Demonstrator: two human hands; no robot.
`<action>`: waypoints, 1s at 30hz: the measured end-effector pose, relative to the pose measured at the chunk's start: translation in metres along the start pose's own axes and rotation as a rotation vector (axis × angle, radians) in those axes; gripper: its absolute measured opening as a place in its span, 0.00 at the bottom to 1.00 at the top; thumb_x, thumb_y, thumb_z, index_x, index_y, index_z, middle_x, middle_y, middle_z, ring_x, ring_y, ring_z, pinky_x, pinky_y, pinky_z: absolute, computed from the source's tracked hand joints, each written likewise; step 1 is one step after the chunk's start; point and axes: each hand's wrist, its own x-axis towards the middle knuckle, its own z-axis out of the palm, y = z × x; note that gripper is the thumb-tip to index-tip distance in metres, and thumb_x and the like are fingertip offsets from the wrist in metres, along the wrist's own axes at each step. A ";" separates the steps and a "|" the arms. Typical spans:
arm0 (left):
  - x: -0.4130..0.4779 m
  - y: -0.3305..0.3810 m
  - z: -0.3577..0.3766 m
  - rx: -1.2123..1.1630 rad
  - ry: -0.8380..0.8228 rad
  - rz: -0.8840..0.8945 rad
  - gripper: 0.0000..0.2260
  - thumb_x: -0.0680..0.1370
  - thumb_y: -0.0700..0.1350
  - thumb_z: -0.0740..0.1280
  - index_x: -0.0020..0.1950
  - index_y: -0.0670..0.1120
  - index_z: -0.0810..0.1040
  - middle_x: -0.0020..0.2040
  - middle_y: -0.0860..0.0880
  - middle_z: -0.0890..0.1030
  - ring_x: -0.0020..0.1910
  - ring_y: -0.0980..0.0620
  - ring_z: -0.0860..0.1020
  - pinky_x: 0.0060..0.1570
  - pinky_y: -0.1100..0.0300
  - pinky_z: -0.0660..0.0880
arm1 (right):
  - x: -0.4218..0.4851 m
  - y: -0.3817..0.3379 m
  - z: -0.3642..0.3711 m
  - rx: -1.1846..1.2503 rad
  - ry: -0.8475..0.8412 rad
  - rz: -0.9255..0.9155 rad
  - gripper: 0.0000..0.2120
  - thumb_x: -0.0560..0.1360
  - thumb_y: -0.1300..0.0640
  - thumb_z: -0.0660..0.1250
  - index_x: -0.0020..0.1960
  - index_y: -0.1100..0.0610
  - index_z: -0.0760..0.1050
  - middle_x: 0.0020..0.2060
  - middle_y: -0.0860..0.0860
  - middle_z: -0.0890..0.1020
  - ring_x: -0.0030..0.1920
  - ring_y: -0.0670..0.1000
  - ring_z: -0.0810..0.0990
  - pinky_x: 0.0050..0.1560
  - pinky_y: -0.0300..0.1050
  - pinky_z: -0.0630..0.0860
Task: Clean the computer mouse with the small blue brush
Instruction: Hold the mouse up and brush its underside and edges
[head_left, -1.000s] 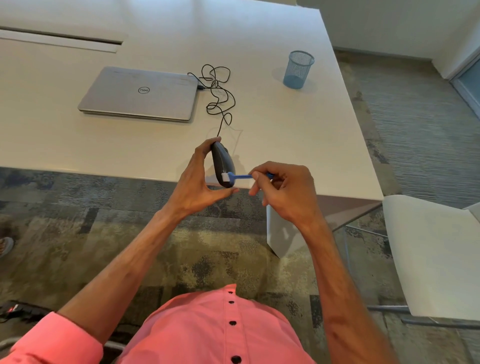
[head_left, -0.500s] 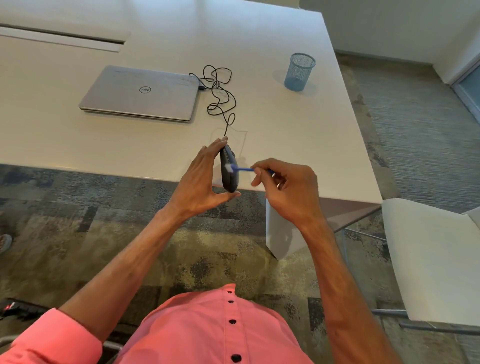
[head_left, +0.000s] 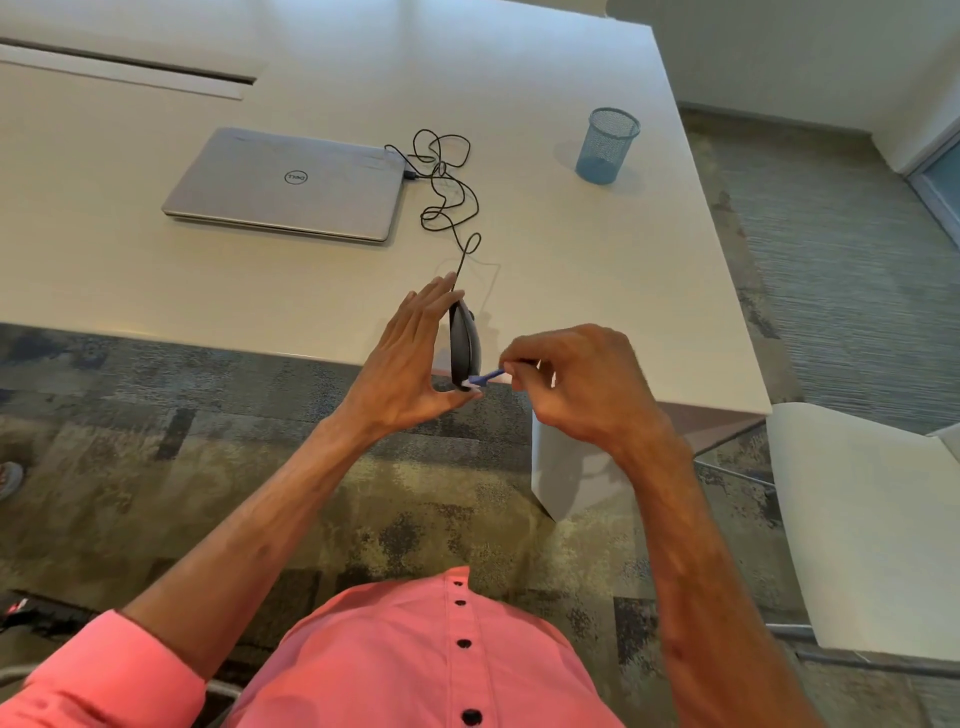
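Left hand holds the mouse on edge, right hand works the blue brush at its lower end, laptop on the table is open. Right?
Not quite: the head view shows the laptop closed, lid down. The rest holds: left hand holds the mouse on edge, right hand works the blue brush at its lower end.

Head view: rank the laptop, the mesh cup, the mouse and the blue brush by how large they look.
1. laptop
2. mesh cup and mouse: too alike to rank; the mouse is edge-on and nearer the camera
3. blue brush, mostly hidden in the right hand
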 end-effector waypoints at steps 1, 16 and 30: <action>0.000 0.000 0.000 -0.004 -0.002 0.001 0.54 0.76 0.67 0.79 0.90 0.39 0.58 0.92 0.43 0.56 0.92 0.45 0.54 0.91 0.43 0.49 | 0.000 0.000 0.000 0.009 0.020 0.002 0.07 0.83 0.54 0.72 0.52 0.47 0.89 0.39 0.41 0.90 0.37 0.47 0.87 0.44 0.49 0.85; 0.009 -0.010 -0.005 0.044 -0.040 -0.001 0.57 0.73 0.65 0.82 0.90 0.40 0.58 0.91 0.45 0.60 0.92 0.48 0.54 0.91 0.49 0.46 | 0.015 -0.007 0.009 -0.125 0.016 -0.047 0.10 0.86 0.54 0.68 0.59 0.48 0.88 0.43 0.44 0.89 0.38 0.52 0.87 0.37 0.47 0.81; 0.013 -0.015 -0.015 -0.073 -0.027 -0.052 0.57 0.72 0.60 0.86 0.89 0.41 0.59 0.88 0.44 0.65 0.89 0.45 0.62 0.91 0.49 0.49 | 0.027 -0.023 0.012 -0.147 0.234 0.014 0.11 0.87 0.53 0.68 0.62 0.49 0.88 0.44 0.45 0.90 0.34 0.54 0.85 0.33 0.50 0.80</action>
